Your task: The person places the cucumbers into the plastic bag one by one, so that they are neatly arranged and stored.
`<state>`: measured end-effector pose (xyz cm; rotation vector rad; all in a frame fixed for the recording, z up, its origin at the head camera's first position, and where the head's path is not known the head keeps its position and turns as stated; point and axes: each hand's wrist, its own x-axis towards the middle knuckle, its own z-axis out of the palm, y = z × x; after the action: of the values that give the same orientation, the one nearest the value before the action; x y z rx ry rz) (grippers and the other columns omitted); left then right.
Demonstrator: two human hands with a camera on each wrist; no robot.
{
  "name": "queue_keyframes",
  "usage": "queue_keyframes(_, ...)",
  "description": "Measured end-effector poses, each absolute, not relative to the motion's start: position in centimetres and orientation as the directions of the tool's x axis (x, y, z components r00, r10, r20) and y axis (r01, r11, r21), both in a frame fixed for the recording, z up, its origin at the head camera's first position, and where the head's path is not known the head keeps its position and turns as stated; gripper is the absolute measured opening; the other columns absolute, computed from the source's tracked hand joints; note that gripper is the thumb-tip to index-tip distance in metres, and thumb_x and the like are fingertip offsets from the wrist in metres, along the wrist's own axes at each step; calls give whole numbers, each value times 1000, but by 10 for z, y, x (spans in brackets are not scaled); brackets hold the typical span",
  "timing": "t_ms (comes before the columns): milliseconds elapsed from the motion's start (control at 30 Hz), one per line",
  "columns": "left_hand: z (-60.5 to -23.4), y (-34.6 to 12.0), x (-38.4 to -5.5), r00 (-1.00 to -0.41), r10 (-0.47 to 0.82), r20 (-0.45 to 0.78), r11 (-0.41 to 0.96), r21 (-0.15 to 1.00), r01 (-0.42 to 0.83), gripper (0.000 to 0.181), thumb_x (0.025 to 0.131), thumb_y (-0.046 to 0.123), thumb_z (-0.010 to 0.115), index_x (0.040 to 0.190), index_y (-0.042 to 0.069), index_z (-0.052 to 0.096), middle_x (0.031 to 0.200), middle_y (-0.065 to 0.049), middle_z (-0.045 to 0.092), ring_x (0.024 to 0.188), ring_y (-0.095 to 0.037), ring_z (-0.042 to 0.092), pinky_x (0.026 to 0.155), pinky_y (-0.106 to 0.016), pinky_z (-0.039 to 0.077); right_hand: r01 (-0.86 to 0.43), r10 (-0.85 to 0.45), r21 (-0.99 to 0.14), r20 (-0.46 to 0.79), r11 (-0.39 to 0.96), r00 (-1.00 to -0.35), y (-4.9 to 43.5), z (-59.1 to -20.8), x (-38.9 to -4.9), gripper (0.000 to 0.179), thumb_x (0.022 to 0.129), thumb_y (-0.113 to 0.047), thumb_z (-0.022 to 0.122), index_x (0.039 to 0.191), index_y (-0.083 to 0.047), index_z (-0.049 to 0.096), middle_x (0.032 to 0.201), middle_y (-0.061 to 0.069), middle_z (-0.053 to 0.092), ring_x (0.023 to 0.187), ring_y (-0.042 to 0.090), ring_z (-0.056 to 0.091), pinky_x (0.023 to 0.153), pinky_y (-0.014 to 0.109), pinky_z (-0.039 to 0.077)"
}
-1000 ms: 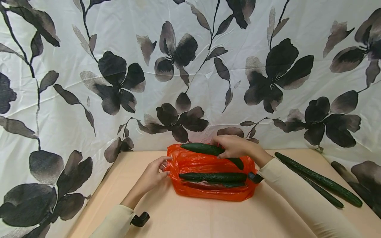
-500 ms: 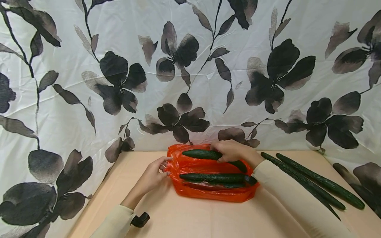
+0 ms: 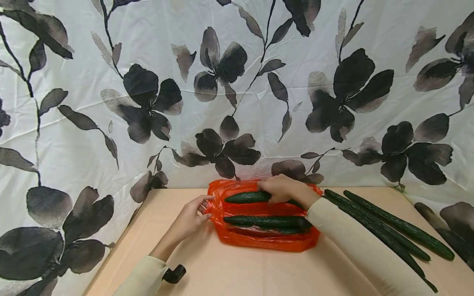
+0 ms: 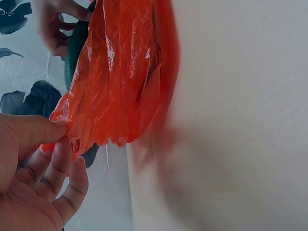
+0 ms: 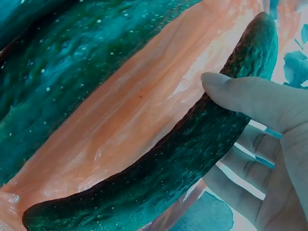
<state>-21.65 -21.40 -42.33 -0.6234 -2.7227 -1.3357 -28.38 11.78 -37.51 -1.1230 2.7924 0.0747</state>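
A red plastic bag [image 3: 266, 244] lies on the table with cucumbers on it. My left hand [image 3: 193, 213] pinches the bag's left end between thumb and fingers; the left wrist view shows this hand [image 4: 43, 168] at the gathered edge. At the back of the bag, my right hand [image 3: 283, 189] grips a cucumber [image 3: 240, 197] near its middle. The right wrist view shows the thumb across this cucumber [image 5: 159, 178] and the fingers behind it. Along the front of the bag lies another cucumber [image 3: 255, 222], with a further one partly showing beneath it.
Several long cucumbers [image 3: 403, 228] lie at a slant on the table's right side, some partly hidden by my right sleeve [image 3: 355, 234]. A white cloth with dark flowers [image 3: 229, 102] hangs behind the pale table [image 3: 237, 275].
My right hand has brought its cucumber lower and slightly toward me over the bag, and the cucumber now lies more level. More cucumbers show beside the right sleeve. The left hand has stayed put.
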Motion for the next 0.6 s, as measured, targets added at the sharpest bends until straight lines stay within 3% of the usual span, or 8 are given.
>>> queue_keyframes(333, -423, -213, -217, -919, 336, 205, 547, 752, 368, 53, 83, -9, 74, 132, 3, 62, 96, -5, 64, 82, -20, 61, 70, -28, 54, -685, -664, 50, -207, 726, -719, 108, -395, -290, 40, 83, -30, 85, 116, -22, 63, 102, -7, 66, 89, 12, 59, 91, 34, 54)
queue_keyframes(600, -423, -212, -219, -913, 344, 217, 542, 748, 382, 53, 82, -12, 74, 132, 1, 62, 95, -6, 64, 82, -20, 62, 71, -31, 55, -698, -675, 78, -199, 712, -711, 103, -403, -293, 41, 80, -36, 86, 111, -21, 63, 103, -5, 66, 93, 14, 63, 91, 37, 54)
